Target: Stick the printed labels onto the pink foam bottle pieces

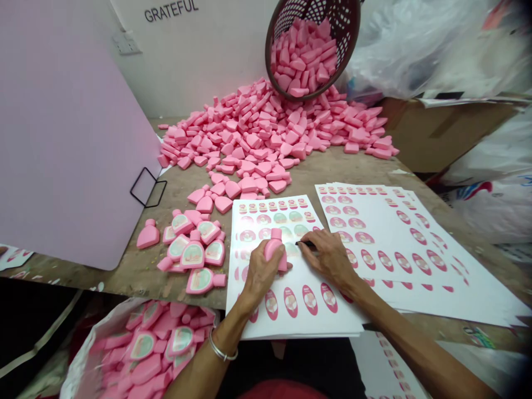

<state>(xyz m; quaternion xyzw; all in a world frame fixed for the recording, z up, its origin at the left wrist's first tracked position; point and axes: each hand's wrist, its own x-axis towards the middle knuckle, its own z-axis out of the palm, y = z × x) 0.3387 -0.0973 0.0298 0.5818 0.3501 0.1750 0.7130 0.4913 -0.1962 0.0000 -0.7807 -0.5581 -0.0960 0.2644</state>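
My left hand (264, 272) is closed around a small pink bottle (275, 244), held upright with its cap at the top. Beneath both hands lies a stack of sticker sheets (338, 321) printed with pink and green labels. My right hand (328, 256) pinches a thin dark tool (305, 243), whose tip is at the sheet near the green stickers; its exact kind is hard to make out. Left of the sheets, several labelled pink bottles (193, 255) lie in a small heap. One plain pink bottle (148, 235) sits apart from them.
A large pile of plain pink bottles (249, 130) spreads across the back of the table, below a tipped brown basket (272, 88). More sticker sheets (361, 216) lie at right. A pink panel (75, 138) stands at left. An open sack (83, 354) holds bottles below the table edge.
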